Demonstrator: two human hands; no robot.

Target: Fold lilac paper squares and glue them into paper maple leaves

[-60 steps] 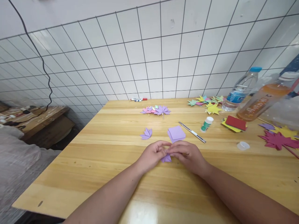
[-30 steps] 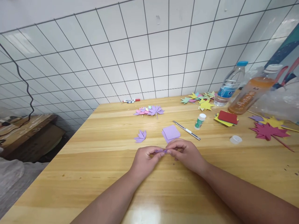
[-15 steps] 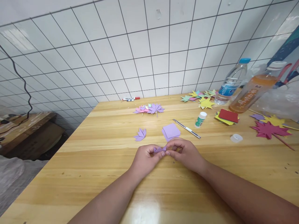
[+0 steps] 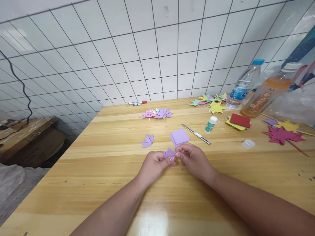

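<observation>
Paper piece [image 4: 169, 153], purple, held at the centre of the clock for these notes; a raised point and slanting edges show, so some folds are in. Cannot tell whether it rests on the table [image 4: 103, 183] or sits just above.

Left hand [image 4: 155, 164]: thumb and fingers clamped on the piece from its 9 o'clock side. Right hand [image 4: 194, 160]: fingers pinched together on its 3 o'clock end.

Surroundings: fan-shaped purple piece [image 4: 147, 141] at 10 o'clock, lying alone, with several points spread. Purple squares [image 4: 180, 135], a small overlapping stack, at 1 o'clock near the right hand. Cutter [image 4: 196, 134] at 2 o'clock, just beside the stack; glue stick [image 4: 211, 125] upright farther along the same line. Leaf shapes [image 4: 164, 113] grouped near 12 o'clock, well apart.

Progress (judged): fan-shaped piece looks fully folded, set aside. Piece in the fingers appears partway, its creases seemingly being worked. Squares lie flat and unfolded; exact count unclear. No glue appears in use.
</observation>
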